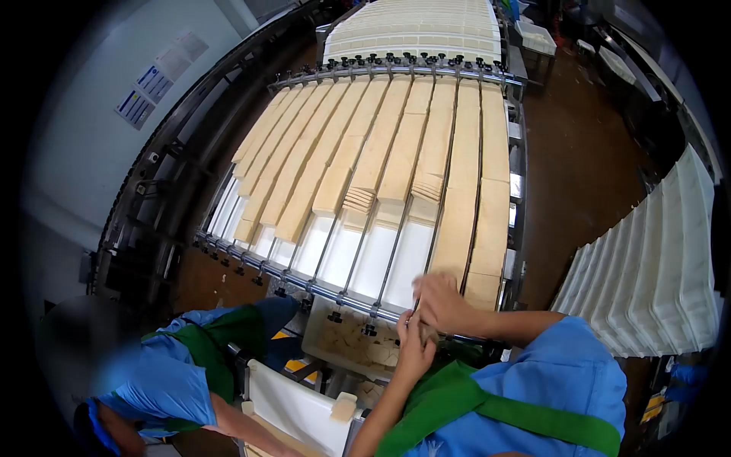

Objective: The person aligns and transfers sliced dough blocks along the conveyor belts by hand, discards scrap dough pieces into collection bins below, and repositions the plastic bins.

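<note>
Long pale beige blocks (455,240) lie side by side in lanes on a white conveyor, parted by thin metal rods. My right hand (445,305) is at the near end of one block, close to the front bar; motion blurs its fingers, and I cannot tell whether it grips the block. Just below it, my left hand (415,346) has its fingers closed near the front bar. A small dark bit shows at its fingertips, too small to name. Two nearby lanes end in stacks of thin slices (359,200), further from my hands.
A metal front bar (304,283) with black knobs crosses the conveyor's near edge. Under it stands a bin (335,339) holding beige scraps. At the left, a co-worker (175,373) in blue and green leans over a white belt (297,404). White pleated sheets (647,266) stand right.
</note>
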{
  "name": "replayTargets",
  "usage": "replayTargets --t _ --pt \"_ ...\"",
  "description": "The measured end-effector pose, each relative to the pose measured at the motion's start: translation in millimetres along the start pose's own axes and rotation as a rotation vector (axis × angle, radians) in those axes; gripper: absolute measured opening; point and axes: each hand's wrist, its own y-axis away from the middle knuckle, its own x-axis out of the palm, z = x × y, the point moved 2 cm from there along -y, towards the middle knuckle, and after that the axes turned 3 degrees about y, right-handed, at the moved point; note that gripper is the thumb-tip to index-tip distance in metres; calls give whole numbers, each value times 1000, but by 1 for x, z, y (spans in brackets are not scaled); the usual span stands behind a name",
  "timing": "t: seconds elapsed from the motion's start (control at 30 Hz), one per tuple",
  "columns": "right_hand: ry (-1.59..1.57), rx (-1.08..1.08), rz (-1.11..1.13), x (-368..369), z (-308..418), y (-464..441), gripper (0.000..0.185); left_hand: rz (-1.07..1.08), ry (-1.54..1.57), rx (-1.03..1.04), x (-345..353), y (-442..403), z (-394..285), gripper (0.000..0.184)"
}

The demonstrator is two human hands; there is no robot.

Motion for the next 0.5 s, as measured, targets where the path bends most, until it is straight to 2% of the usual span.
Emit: replayTargets --t 0.03,0.07,0.13,0.23,0.37,0.43,0.5 --pt "38 -136 36 -4 16 10 29 -5 -4 2 -7 7 2 63" --pt "38 -142 33 1 21 19 29 -70 17 -46 -17 13 5 63" --pt "200 -312 46 4 27 33 26 -210 128 -132 -36 30 16 63" --pt "256 -271 154 0 20 35 24 -391 401 -301 -62 66 49 66" --pt "335 -360 180 3 26 35 22 -560 358 -310 -93 103 72 73" --pt "304 -313 165 1 27 32 24 -613 427 -335 -96 119 81 76" --pt "290 -321 175 10 20 35 23 -658 195 -326 -98 133 93 76"
